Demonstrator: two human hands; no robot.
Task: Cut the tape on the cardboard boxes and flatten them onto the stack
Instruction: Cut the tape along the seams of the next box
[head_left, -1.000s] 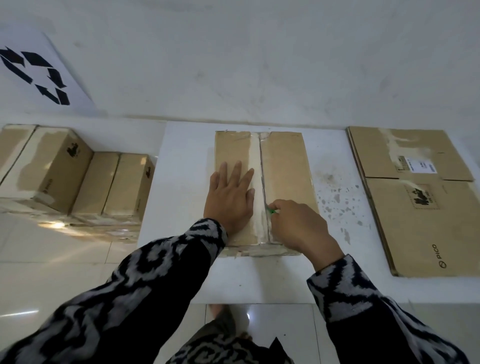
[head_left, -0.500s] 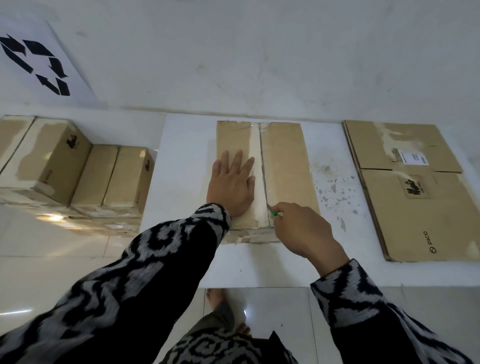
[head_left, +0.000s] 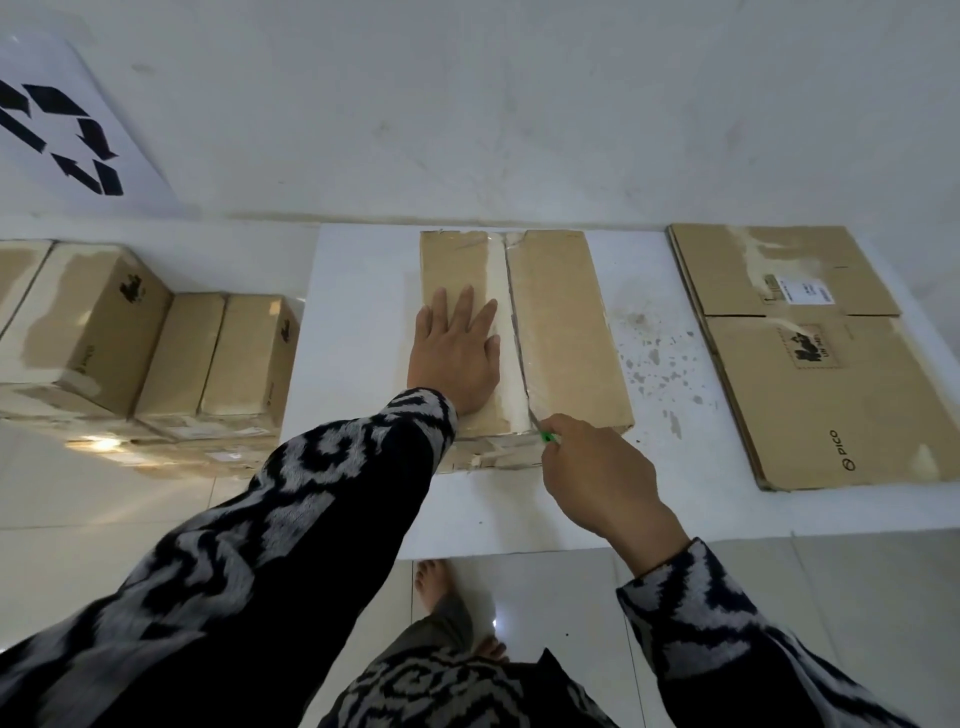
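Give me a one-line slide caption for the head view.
Left hand flat on box, right hand running cutter down its tape seam.

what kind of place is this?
Likely a cardboard recycling or packing corner: a recycling-symbol sign on the wall, sealed boxes on the tiled floor, and flattened boxes stacked on a white table.

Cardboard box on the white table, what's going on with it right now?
A person is slitting the tape on the cardboard box. The left hand presses flat on its left flap, while the right hand grips a green cutter at the near end of the seam. Flattened boxes lie stacked to the right.
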